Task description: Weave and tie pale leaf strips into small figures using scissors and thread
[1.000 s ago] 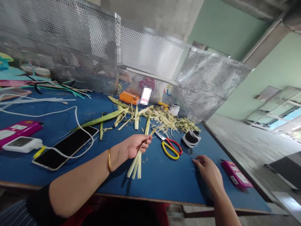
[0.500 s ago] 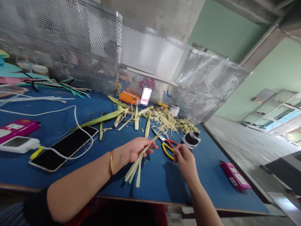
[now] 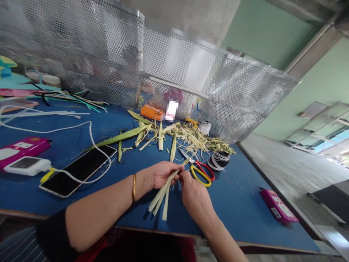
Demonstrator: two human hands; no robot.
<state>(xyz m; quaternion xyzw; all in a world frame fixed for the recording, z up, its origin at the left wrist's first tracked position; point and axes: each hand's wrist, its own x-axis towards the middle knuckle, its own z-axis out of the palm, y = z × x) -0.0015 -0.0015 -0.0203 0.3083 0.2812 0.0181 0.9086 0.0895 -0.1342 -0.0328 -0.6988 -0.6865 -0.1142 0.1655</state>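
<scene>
My left hand (image 3: pixel 166 174) is closed on a bundle of pale corn husk strips (image 3: pixel 160 196), whose loose ends fan out toward the table's front edge. Right beside its fingertips, my right hand (image 3: pixel 195 191) is pinched shut at the top of the bundle. A fine white thread (image 3: pixel 195 168) seems to run from those fingers toward a dark spool (image 3: pixel 218 161) wound with white thread. Scissors (image 3: pixel 202 171) with one red and one yellow handle lie just beyond my right hand, their blades pointing away. What sits between the meeting fingertips is partly hidden.
Husk leaves (image 3: pixel 122 136) and a heap of shredded husk (image 3: pixel 199 136) lie at the back. A phone (image 3: pixel 79 171) with a white cable is at left, near a magenta device (image 3: pixel 24 149). Another magenta device (image 3: pixel 278 205) sits at right. Perforated sheeting (image 3: pixel 180 62) stands behind.
My right hand has moved left from beside the scissors to meet my left hand's fingertips. The scissors' handles now show fully. The whole view has shifted slightly.
</scene>
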